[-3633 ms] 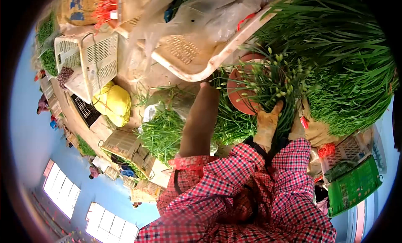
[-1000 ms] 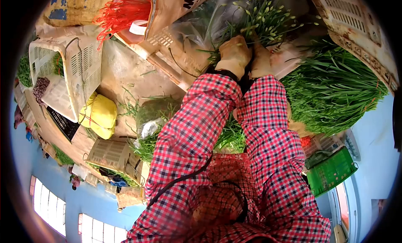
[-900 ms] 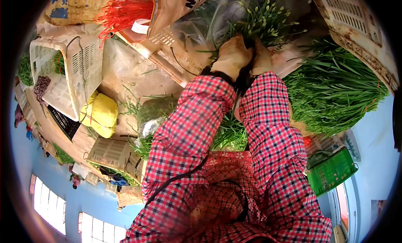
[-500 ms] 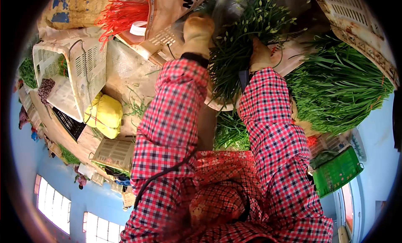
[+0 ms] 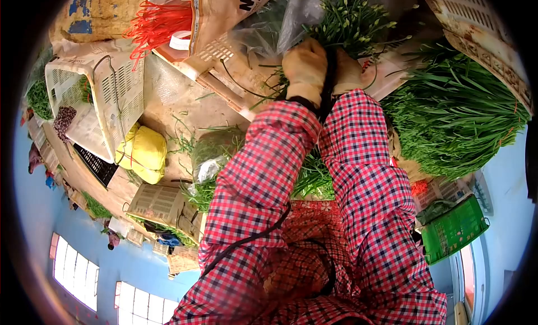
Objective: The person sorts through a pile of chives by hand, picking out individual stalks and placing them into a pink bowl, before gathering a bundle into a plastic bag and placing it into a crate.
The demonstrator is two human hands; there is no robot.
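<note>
A bunch of flowering chives (image 5: 356,22), dark green stems with pale buds, points away from me at the top centre. My right hand (image 5: 348,73) is closed around its stems. Pressed up beside it, my left hand (image 5: 304,64) is closed against the same bunch, its fingertips hidden. Dark strands run between the two hands. Clear plastic film (image 5: 291,17) lies just beyond my left hand. More cut greens (image 5: 314,176) show below my forearms.
A large pile of green chives (image 5: 454,117) lies on the right. Red ties (image 5: 159,31) hang over a box at the upper left. A white crate (image 5: 120,95), a yellow bundle (image 5: 143,154) and a green bag (image 5: 454,230) stand around.
My left hand has moved right and down, from the bunch's left side to beside my right hand. The stems below the hands have drawn together. My right hand stays near its place.
</note>
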